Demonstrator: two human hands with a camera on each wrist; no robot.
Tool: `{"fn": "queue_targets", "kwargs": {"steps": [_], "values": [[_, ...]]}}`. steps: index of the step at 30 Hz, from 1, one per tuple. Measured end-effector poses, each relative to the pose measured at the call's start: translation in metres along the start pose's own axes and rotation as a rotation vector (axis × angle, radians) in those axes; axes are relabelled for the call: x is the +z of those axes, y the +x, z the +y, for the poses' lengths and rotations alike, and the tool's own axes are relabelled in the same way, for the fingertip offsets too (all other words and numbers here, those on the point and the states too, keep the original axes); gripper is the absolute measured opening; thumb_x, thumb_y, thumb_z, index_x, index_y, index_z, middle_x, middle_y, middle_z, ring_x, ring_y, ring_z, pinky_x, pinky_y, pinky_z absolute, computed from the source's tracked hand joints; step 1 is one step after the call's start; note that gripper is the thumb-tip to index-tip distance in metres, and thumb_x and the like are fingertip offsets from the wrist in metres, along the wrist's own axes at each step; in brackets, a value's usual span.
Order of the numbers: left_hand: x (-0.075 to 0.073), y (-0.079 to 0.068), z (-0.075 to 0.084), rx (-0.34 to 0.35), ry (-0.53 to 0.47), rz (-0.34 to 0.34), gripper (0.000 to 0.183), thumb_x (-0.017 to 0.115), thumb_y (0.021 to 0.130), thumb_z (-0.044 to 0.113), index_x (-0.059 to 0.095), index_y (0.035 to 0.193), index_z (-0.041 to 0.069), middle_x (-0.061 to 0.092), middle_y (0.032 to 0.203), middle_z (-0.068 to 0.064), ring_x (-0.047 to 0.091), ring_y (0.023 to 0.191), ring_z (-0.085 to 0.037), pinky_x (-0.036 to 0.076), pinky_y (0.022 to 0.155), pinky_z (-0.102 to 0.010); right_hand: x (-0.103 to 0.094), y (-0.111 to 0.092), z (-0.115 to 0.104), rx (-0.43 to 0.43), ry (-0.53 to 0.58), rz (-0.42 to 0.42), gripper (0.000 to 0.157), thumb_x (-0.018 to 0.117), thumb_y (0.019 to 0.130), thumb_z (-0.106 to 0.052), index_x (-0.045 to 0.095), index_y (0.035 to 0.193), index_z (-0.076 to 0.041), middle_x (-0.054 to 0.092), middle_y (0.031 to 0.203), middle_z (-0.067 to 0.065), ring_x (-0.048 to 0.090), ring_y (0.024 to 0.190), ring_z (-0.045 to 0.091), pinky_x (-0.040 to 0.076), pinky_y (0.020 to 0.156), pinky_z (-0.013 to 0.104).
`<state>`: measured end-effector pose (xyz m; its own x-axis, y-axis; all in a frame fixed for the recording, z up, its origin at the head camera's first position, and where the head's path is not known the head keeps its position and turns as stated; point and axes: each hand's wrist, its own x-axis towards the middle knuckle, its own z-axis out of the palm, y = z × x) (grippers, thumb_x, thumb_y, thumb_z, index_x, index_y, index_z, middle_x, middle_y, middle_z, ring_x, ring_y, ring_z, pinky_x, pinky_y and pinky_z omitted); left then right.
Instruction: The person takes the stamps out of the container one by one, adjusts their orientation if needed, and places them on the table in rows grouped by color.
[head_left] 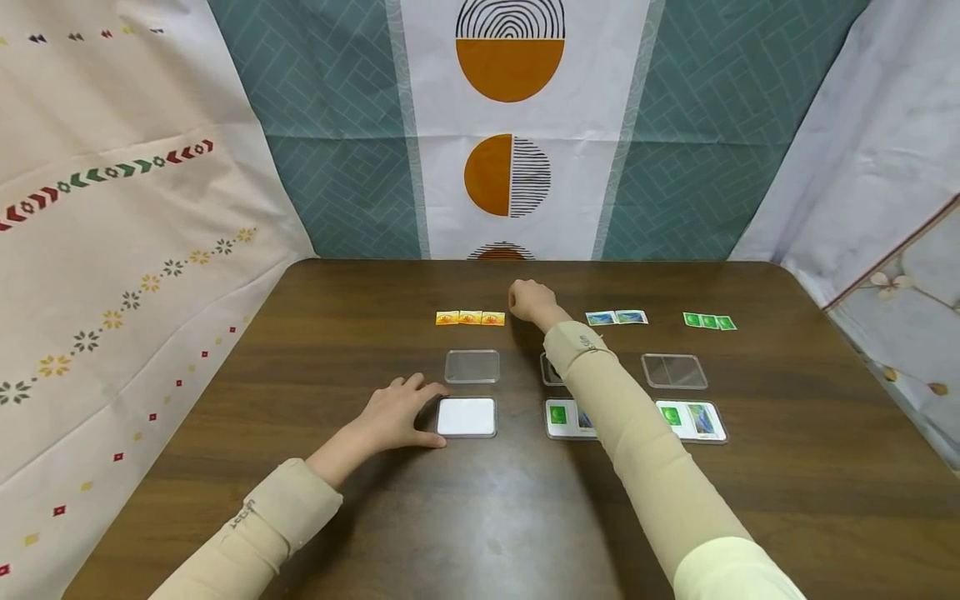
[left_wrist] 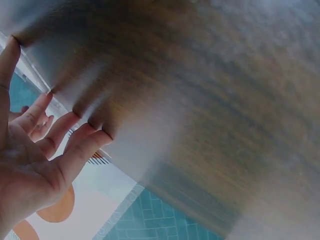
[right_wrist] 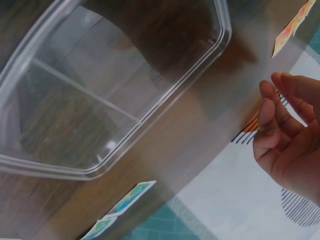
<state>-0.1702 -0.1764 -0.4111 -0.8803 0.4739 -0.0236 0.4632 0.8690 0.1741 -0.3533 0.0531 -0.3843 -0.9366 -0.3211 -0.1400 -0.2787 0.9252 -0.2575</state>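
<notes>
resting on the worktop (head_left: 495,517) in the head view, the left hand (head_left: 401,414) is spread around the left side of a white-filled case (head_left: 467,417), thumb and fingertips at its corners; the right hand (head_left: 536,300) is curled just beside three orange cards (head_left: 470,317), with two blue cards (head_left: 617,317) farther right. in the left wrist view, the left fingers are spread apart. in the right wrist view, the right fingers bend toward the thumb near a clear case (right_wrist: 120,95); whether they pinch anything, i cannot tell.
</notes>
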Motion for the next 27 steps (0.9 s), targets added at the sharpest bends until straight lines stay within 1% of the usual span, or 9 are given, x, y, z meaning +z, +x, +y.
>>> {"fn": "queue_targets", "kwargs": {"steps": [3,11,21,27], "values": [[0.000,0.000,-0.002,-0.005,0.015,-0.007,0.071,0.078,0.068,0.052,0.056,0.126,0.017,0.055,0.100,-0.007,0.052,0.079,-0.023,0.047,0.063,-0.042,0.000,0.000,0.001,-0.011,0.004,0.007,0.014,0.052,0.090,-0.009,0.065,0.088,-0.008,0.063,0.093,0.007,0.052,0.080,0.020,0.044,0.072,0.035],[-0.001,0.001,-0.002,0.010,0.017,-0.017,0.071,0.077,0.069,0.052,0.056,0.126,0.016,0.056,0.102,-0.009,0.053,0.081,-0.024,0.048,0.064,-0.042,-0.001,-0.005,0.009,-0.022,0.012,0.017,0.011,0.056,0.089,-0.011,0.065,0.087,-0.007,0.063,0.090,0.007,0.053,0.079,0.021,0.045,0.071,0.036],[0.001,0.001,-0.001,0.009,0.016,-0.018,0.071,0.078,0.069,0.052,0.055,0.126,0.017,0.056,0.102,-0.009,0.054,0.083,-0.025,0.049,0.066,-0.044,-0.007,-0.021,0.022,-0.029,0.011,0.008,0.012,0.055,0.090,-0.012,0.066,0.091,-0.006,0.065,0.098,0.010,0.056,0.083,0.023,0.047,0.078,0.040],[0.000,0.002,0.000,0.003,0.014,-0.020,0.071,0.078,0.069,0.051,0.055,0.127,0.017,0.055,0.103,-0.009,0.054,0.084,-0.026,0.048,0.068,-0.044,-0.012,-0.029,0.032,-0.037,0.022,0.022,0.012,0.057,0.091,-0.013,0.065,0.091,-0.006,0.065,0.099,0.012,0.057,0.085,0.025,0.047,0.081,0.042]]}}
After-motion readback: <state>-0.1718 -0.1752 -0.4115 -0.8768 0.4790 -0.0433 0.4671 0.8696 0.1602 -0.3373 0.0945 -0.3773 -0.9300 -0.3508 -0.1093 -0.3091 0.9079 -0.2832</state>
